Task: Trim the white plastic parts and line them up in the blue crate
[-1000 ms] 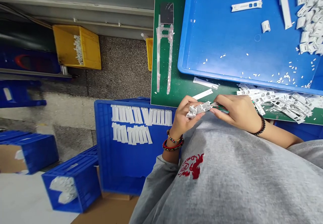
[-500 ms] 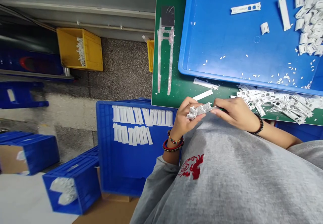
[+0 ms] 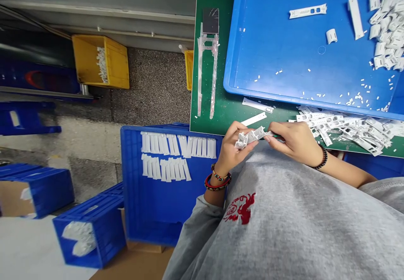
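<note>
My left hand (image 3: pixel 232 149) is closed around one end of a white plastic part (image 3: pixel 251 137), held just above my grey sweatshirt at the near edge of the green table (image 3: pixel 214 120). The fingers of my right hand (image 3: pixel 292 141) pinch the part's other end. A heap of similar white plastic strips (image 3: pixel 347 126) lies on the table right beside my right hand. Two loose white strips (image 3: pixel 256 110) rest on the mat just beyond my fingers.
A big blue tray (image 3: pixel 284 61) on the table holds scattered white pieces and a pile at its far right. A blue crate (image 3: pixel 132 187) below my left hand holds rows of white strips. Yellow bin (image 3: pixel 101 61) and more blue crates (image 3: pixel 88 229) stand on the floor.
Both hands stay together on the white part with only slight shifts; the view has drifted a little.
</note>
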